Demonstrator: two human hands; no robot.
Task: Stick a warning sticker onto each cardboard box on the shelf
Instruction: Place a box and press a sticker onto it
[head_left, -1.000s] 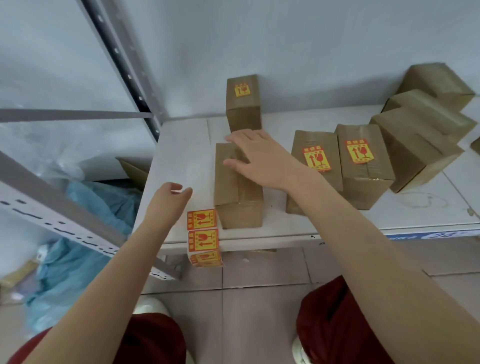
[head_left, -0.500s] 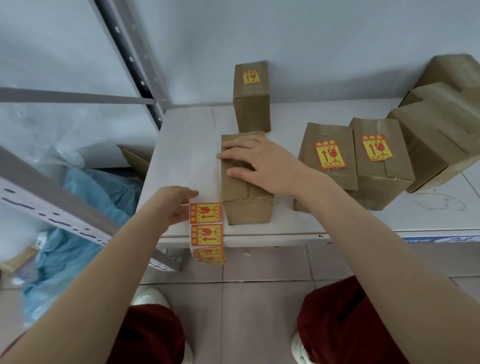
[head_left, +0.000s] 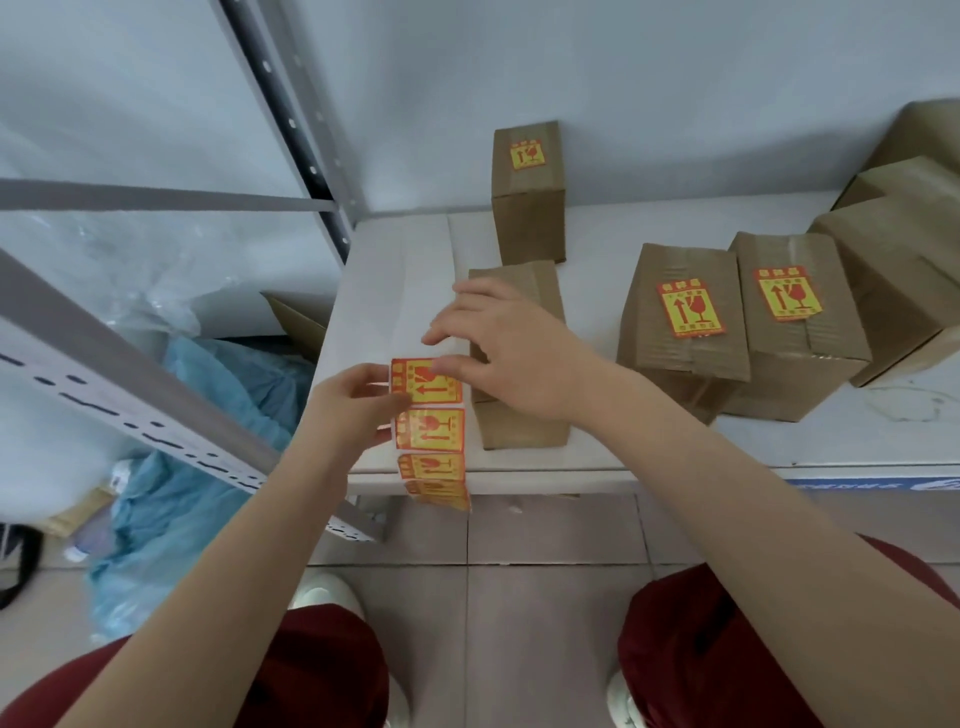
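Sticker strip (head_left: 430, 415), centre frame, draped over shelf (head_left: 395, 270) front edge: 4 yellow labels, red borders, red glass-and-arrow marks. Left hand (head_left: 348, 410) pinches strip's left edge. Right hand (head_left: 514, 353) spread, thumb touching top label, over plain box (head_left: 519, 431).

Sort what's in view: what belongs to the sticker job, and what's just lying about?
Job: sticker strip, left hand pinching it, right hand, unlabelled box beside the strip, three stickered boxes, bare boxes at right.
Lying about: blue plastic sheet, clear plastic.
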